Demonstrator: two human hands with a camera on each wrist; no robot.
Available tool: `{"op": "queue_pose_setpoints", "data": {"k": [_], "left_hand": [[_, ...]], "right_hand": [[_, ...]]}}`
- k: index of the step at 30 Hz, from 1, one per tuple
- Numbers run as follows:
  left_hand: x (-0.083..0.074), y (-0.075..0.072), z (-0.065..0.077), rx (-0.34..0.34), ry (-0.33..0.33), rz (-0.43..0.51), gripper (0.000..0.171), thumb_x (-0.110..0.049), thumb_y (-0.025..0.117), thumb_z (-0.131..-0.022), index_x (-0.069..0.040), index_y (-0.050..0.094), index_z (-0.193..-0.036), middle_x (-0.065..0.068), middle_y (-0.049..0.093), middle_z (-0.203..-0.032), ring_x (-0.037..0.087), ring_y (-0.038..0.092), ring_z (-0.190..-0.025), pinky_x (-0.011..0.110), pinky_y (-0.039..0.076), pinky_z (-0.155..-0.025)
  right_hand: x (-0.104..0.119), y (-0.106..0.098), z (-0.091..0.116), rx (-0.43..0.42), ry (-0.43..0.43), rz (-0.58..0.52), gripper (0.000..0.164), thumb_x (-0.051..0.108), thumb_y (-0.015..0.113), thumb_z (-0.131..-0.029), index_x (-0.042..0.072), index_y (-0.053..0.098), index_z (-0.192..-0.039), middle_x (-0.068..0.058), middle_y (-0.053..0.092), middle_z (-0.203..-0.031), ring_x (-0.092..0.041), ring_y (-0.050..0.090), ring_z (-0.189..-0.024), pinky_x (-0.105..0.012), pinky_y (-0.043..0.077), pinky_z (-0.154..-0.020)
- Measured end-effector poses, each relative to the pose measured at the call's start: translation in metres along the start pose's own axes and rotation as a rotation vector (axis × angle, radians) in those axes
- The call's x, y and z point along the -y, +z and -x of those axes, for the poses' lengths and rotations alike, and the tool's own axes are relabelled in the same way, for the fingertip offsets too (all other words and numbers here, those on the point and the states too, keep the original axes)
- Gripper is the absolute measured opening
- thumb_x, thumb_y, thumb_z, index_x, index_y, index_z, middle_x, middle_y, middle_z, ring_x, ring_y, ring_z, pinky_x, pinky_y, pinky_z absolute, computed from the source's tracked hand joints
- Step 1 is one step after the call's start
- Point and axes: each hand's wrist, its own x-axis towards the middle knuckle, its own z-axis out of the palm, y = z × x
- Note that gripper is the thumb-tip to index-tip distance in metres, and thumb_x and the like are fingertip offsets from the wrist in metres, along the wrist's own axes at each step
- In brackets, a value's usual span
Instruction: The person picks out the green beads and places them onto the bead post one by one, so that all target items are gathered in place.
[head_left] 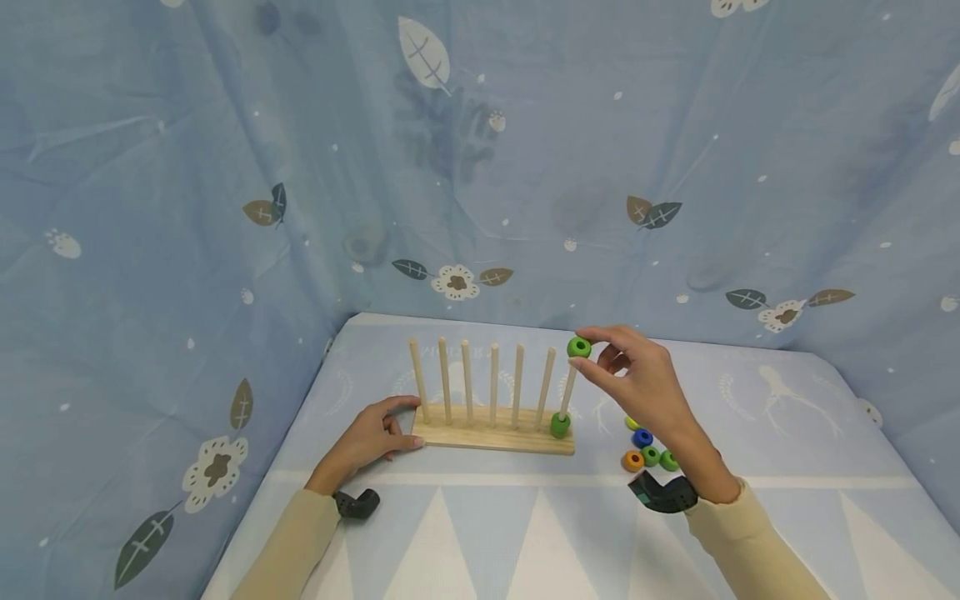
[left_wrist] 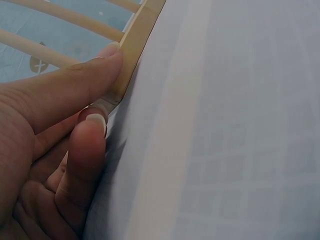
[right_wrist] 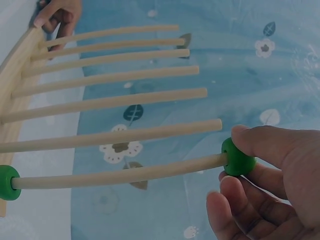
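While our left hand (head_left: 375, 433) grips the left end of the wooden peg rack (head_left: 480, 435) on the bench (head_left: 480, 533), our right hand (head_left: 639, 372) pinches a green bead (right_wrist: 241, 160) atop the rightmost peg (head_left: 568, 390), above a second green bead (head_left: 560, 427).

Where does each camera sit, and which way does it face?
Head: on the person's head, facing forward and down at the wooden rack; left hand, right hand and sleeves show.
Left wrist: on that wrist, facing the wooden rack's end; only the left hand shows.
Right wrist: on that wrist, facing across the pegs; right hand shows near, left hand far.
Head and right wrist views share the held green bead.
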Motion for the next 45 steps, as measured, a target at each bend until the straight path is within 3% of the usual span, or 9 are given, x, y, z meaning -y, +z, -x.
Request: {"op": "queue_pose_setpoints", "data": {"k": [9, 18, 25, 40, 45], "left_hand": [[0.001, 0.000, -0.001, -0.002, -0.002, -0.004, 0.074, -0.027, 0.092, -0.079, -0.022, 0.058, -0.145, 0.009, 0.059, -0.067, 0.020, 0.051, -0.052, 0.034, 0.050, -0.052], [-0.001, 0.000, 0.000, 0.001, -0.005, 0.001, 0.074, -0.026, 0.092, -0.079, -0.023, 0.059, -0.144, 0.009, 0.059, -0.067, 0.020, 0.051, -0.051, 0.034, 0.049, -0.053], [0.000, -0.001, 0.000, 0.003, 0.006, 0.004, 0.074, -0.026, 0.092, -0.079, -0.021, 0.058, -0.144, 0.009, 0.059, -0.067, 0.020, 0.051, -0.051, 0.034, 0.050, -0.053], [-0.005, -0.001, 0.000, 0.010, 0.011, -0.007, 0.075, -0.027, 0.092, -0.079, -0.020, 0.058, -0.145, 0.009, 0.059, -0.067, 0.019, 0.051, -0.053, 0.034, 0.051, -0.053], [-0.004, -0.001, 0.001, 0.016, 0.009, 0.002, 0.075, -0.027, 0.092, -0.080, -0.021, 0.058, -0.146, 0.009, 0.059, -0.068, 0.020, 0.050, -0.053, 0.035, 0.052, -0.053]], "right_hand": [[-0.002, 0.004, 0.003, 0.018, -0.008, 0.020, 0.038, 0.011, 0.086, -0.086, 0.012, 0.074, -0.123, 0.001, 0.070, -0.102, -0.009, 0.060, -0.071, -0.026, 0.056, -0.065], [-0.005, 0.009, 0.008, 0.026, 0.024, 0.020, 0.041, 0.010, 0.086, -0.085, 0.010, 0.073, -0.124, -0.001, 0.071, -0.104, -0.010, 0.061, -0.071, -0.026, 0.056, -0.066], [-0.010, 0.017, 0.015, 0.044, 0.051, 0.012, 0.037, 0.012, 0.086, -0.086, 0.011, 0.074, -0.121, 0.000, 0.069, -0.096, -0.010, 0.062, -0.070, -0.027, 0.055, -0.063], [-0.022, 0.032, 0.030, 0.090, 0.148, 0.008, 0.034, 0.018, 0.086, -0.087, 0.013, 0.074, -0.119, 0.002, 0.069, -0.100, -0.011, 0.060, -0.073, -0.027, 0.049, -0.056], [-0.027, 0.040, 0.036, 0.109, 0.180, 0.015, 0.033, 0.019, 0.086, -0.087, 0.014, 0.074, -0.117, 0.003, 0.067, -0.094, -0.011, 0.059, -0.072, -0.027, 0.049, -0.055]]}}
